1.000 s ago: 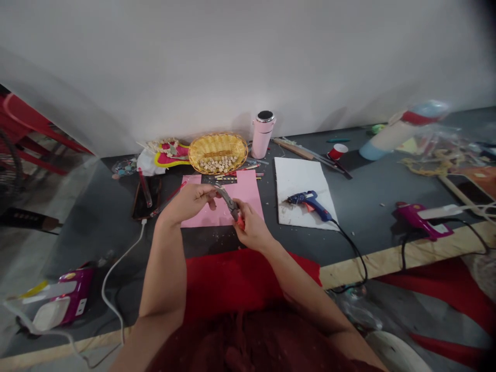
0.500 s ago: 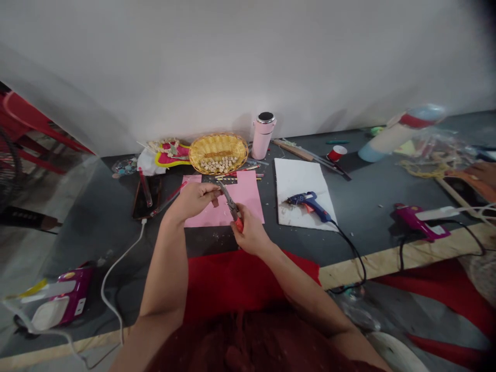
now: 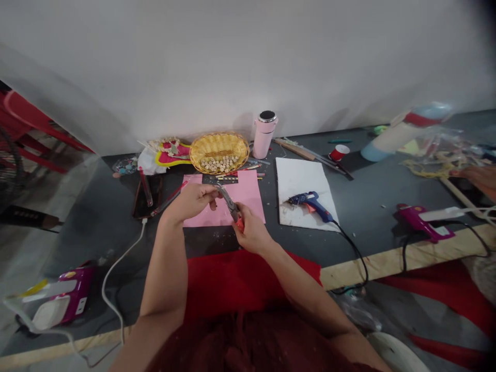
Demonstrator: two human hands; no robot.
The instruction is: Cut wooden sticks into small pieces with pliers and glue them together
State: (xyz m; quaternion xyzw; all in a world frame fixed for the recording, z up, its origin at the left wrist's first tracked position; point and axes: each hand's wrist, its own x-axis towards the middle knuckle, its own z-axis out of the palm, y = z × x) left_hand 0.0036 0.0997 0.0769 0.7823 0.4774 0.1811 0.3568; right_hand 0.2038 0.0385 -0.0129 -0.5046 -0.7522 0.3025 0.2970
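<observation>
My right hand (image 3: 250, 227) is wrapped round the red handles of a pair of shears (image 3: 230, 203), whose grey metal blades point up and left. The tips of the blades meet the fingertips of my left hand (image 3: 197, 199). That hand is closed in a pinch, and whatever sits between its fingers is too small to make out. Both hands are above a sheet of pink paper (image 3: 251, 194) with a notch in its far edge. Just beyond it stands an oval wicker basket (image 3: 219, 142) with several small pale cut pieces (image 3: 219, 165) inside.
A blue glue gun (image 3: 312, 203) lies on a white board (image 3: 300, 175) at right, its black cord trailing off the edge. Behind stands a pink flask (image 3: 263, 135). A phone (image 3: 148, 197) lies left. At far right another person's hand (image 3: 478, 178) shows.
The shears and my two hands have shifted only slightly, with the blades still at my left fingertips. The other person's hand at far right has moved a little. The view has tilted slightly.
</observation>
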